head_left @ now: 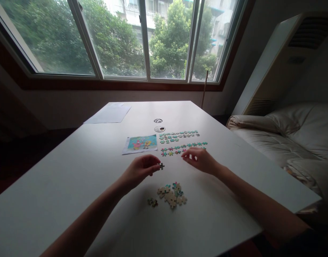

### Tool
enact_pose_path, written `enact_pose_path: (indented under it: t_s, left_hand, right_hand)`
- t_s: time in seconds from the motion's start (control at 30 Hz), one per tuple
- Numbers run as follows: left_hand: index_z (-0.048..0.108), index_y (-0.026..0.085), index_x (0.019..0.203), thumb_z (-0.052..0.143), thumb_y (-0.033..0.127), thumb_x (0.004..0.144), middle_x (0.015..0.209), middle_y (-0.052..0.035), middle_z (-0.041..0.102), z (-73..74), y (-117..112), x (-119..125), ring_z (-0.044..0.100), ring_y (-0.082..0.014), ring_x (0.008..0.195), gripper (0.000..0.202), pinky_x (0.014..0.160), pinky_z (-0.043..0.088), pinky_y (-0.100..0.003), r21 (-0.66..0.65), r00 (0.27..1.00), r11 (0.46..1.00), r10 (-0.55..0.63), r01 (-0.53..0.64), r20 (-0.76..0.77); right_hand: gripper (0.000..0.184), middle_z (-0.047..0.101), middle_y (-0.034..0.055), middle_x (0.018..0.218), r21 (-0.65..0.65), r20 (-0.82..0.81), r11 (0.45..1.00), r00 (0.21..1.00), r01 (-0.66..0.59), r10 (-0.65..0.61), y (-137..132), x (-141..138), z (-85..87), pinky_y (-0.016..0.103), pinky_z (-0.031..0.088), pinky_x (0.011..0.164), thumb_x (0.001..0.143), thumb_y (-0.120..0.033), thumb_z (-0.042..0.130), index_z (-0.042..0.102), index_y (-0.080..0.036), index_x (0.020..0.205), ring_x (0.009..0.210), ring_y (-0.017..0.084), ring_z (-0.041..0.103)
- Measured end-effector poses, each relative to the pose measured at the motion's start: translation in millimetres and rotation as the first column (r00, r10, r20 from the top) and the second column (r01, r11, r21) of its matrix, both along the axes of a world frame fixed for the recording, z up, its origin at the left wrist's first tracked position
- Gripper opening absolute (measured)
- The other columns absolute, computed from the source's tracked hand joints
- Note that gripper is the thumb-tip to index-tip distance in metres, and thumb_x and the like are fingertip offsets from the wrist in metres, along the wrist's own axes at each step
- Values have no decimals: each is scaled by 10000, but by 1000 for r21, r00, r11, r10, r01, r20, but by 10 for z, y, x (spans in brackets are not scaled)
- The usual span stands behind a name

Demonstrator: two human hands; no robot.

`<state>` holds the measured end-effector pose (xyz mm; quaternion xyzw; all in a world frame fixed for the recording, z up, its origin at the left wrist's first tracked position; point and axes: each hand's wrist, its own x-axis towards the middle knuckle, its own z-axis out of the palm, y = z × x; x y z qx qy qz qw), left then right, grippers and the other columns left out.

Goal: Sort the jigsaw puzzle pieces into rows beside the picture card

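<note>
Seen from the head camera, the left hand point(142, 166) pinches 1 jigsaw piece point(162, 166) at its fingertips over a white table point(73, 171). The right hand point(200, 159) hovers at the nearer rows of pieces point(177, 147), its fingertips just beside the closest row; whether they grip a piece cannot be told. Farther rows point(180, 135) lie beyond that hand. Just past the left hand rests a colorful picture sheet point(141, 143). Nearer the body than both hands sit a loose pile point(169, 197) and, beside it, a small dark cluster point(153, 202).
</note>
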<state>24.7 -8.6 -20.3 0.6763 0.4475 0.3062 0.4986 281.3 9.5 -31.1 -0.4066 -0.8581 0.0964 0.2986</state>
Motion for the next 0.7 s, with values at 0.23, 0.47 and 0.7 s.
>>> enact_pose_path:
  t_s: [0.23, 0.47, 0.7]
  left_hand:
    - [600, 128, 837, 642, 335, 666, 678, 2, 581, -7, -122, 181, 455, -65, 529, 271, 478, 366, -197, -108, 988, 994, 15, 1, 152]
    - [575, 131, 823, 649, 311, 666, 584, 37, 535, 11, -137, 200, 443, -60, 509, 250, 480, 364, -195, -115, 986, 993, 23, -4, 165]
    - [559, 137, 835, 646, 333, 665, 609, 31, 539, -14, -134, 208, 454, -67, 520, 273, 485, 378, -204, -96, 983, 995, 6, 12, 182]
  right_hand:
    - [158, 621, 15, 748, 91, -95, 993, 992, -78, 86, -319, -397, -26, 187, 403, 532, 783, -327, 555, 627, -196, 835, 535, 64, 507]
    - [127, 615, 18, 753, 92, -136, 993, 986, -80, 92, -332, -385, -31, 192, 413, 533, 789, -295, 546, 629, -200, 803, 560, 71, 517]
    - [126, 617, 21, 755, 83, -146, 992, 984, -92, 103, -343, -395, 2, 194, 419, 525, 793, -277, 533, 631, -199, 804, 560, 73, 516]
